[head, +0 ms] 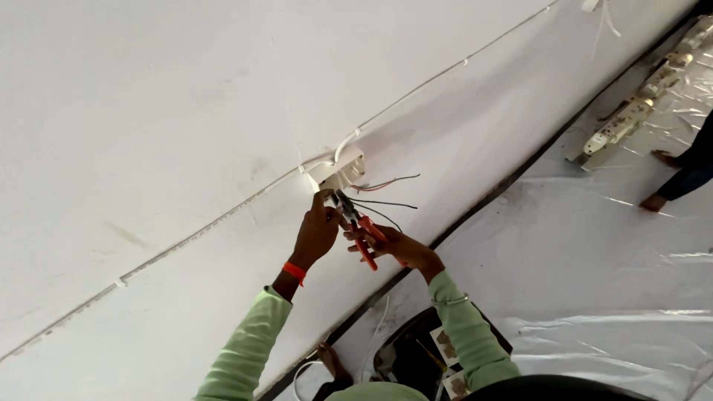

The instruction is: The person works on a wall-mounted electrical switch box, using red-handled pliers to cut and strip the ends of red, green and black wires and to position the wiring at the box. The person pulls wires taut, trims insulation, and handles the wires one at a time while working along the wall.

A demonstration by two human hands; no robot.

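While the white cable (186, 236) runs along the wall, the left hand (318, 232) reaches up, fingers pinched around a wire end at the white junction box (340, 170). Thin, springy wires (386, 202) fan out of the box; they look light and bendable, best held near the tips. Just beside, the right hand (397, 246) is closed around red-handled pliers (358, 229), wrist cocked upward.
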